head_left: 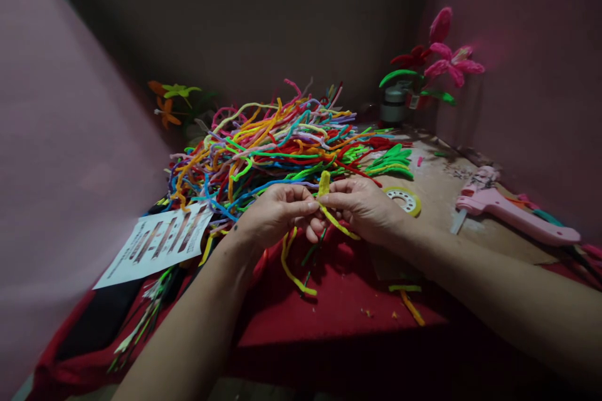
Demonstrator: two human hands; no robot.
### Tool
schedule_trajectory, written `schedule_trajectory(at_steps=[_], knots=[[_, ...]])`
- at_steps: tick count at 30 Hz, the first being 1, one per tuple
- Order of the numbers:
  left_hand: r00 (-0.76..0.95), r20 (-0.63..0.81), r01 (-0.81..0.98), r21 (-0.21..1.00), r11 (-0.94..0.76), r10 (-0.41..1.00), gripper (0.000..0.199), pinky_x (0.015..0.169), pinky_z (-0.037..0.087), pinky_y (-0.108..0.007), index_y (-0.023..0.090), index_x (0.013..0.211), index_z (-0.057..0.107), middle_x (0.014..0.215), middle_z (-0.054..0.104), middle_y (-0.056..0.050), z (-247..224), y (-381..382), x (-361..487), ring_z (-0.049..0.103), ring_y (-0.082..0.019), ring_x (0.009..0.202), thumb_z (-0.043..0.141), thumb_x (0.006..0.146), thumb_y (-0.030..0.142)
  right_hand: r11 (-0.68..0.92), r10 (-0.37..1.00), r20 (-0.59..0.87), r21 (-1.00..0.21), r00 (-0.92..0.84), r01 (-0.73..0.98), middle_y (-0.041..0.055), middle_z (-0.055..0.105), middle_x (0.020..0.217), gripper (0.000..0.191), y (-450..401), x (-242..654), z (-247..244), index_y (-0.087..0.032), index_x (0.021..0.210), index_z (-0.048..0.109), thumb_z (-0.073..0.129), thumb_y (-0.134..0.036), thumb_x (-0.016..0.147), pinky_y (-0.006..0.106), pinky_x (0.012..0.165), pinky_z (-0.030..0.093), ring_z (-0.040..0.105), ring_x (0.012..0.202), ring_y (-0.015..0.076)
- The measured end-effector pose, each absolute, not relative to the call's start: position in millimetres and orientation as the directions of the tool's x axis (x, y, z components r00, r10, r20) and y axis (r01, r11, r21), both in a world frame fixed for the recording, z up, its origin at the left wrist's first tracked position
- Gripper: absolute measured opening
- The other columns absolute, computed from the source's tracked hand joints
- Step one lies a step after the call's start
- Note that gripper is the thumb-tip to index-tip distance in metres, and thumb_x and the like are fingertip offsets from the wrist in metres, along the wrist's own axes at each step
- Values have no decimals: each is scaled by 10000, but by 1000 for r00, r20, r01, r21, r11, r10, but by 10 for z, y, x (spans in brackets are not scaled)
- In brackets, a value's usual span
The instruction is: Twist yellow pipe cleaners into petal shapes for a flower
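yellow pipe cleaner point(324, 184) — between both hands point(276, 212) point(369, 205) — at the fingertips point(312, 206)

Your left hand point(282, 210) and right hand point(362, 200) are bare, and your left forearm point(188, 313) and right forearm point(498, 288) are uncovered as far as the view reaches. Each forearm broadens smoothly from a narrower wrist. A small dark spot point(236, 227) marks your left wrist (too tiny to tell whether it is a mole or ink).
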State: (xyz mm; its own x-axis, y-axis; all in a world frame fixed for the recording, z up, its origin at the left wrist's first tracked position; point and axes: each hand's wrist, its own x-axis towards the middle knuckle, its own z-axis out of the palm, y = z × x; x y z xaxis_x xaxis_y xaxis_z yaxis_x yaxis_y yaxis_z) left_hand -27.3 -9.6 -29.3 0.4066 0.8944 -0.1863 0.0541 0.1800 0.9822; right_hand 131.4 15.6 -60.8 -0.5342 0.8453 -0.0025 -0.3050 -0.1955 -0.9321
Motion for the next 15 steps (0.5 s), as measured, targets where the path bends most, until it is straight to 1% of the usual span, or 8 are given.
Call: schedule_trajectory(at_steps=[2, 5, 6, 9, 11, 13, 15], knots=[[313, -137, 114, 988, 106, 940, 203, 474, 435, -226, 117, 743, 569, 607, 628, -37, -281, -95, -250, 573, -121, 488, 639, 692, 301, -166, 853, -3, -950, -522, -266, -23, 502, 491, 203, 149, 1320, -595, -120, 581, 551, 676, -276, 617, 201, 411, 312, 431, 420, 59], [178, 3, 187, 982, -37, 984, 265, 510, 420, -204, 132, 863, 612, 724, 625, -18, -275, -87, -207, 556, -106, 583, 661, 667, 303, -102, 853, 2, -980, -522, -170, -38, 477, 487, 168, 127, 1328, -587, -119, 586, 557, 642, -253, 640, 189, 404, 273, 390, 412, 42], [158, 47, 207, 975, -80, 986, 265, 545, 425, -209, 132, 861, 628, 745, 623, -17, -282, -85, -194, 557, -110, 618, 668, 658, 298, -85, 855, 1, -986, -518, -143, -45, 461, 482, 158, 119, 1329, -589, -120, 590, 557, 629, -248, 648, 185, 397, 255, 366, 404, 36], [103, 198, 320, 921, -221, 975, 167, 635, 432, -236, 124, 722, 664, 706, 613, -22, -330, -94, -153, 557, -134, 672, 655, 663, 280, -79, 857, -11, -991, -515, -111, -59, 423, 452, 155, 104, 1317, -595, -131, 561, 532, 600, -233, 655, 188, 383, 217, 327, 381, 31], [52, 350, 455, 825, -334, 935, 126, 642, 428, -241, 133, 686, 667, 694, 608, -31, -373, -117, -121, 553, -139, 677, 619, 696, 249, -99, 868, -23, -987, -497, -127, -57, 421, 426, 175, 98, 1300, -593, -136, 512, 503, 594, -211, 642, 194, 380, 213, 326, 370, 33], [46, 498, 597, 681, -424, 866, 126, 653, 423, -243, 149, 705, 670, 713, 612, -41, -410, -145, -88, 550, -138, 684, 568, 735, 218, -137, 883, -49, -978, -466, -156, -59, 411, 397, 201, 91, 1283, -587, -144, 471, 470, 589, -190, 627, 198, 376, 212, 319, 355, 34], [64, 578, 701, 554, -449, 814, 134, 672, 418, -245, 164, 712, 666, 729, 622, -45, -428, -166, -62, 554, -140, 699, 544, 750, 205, -162, 898, -66, -969, -435, -186, -61, 401, 383, 210, 81, 1272, -582, -150, 457, 451, 585, -180, 615, 198, 367, 204, 307, 340, 33]])
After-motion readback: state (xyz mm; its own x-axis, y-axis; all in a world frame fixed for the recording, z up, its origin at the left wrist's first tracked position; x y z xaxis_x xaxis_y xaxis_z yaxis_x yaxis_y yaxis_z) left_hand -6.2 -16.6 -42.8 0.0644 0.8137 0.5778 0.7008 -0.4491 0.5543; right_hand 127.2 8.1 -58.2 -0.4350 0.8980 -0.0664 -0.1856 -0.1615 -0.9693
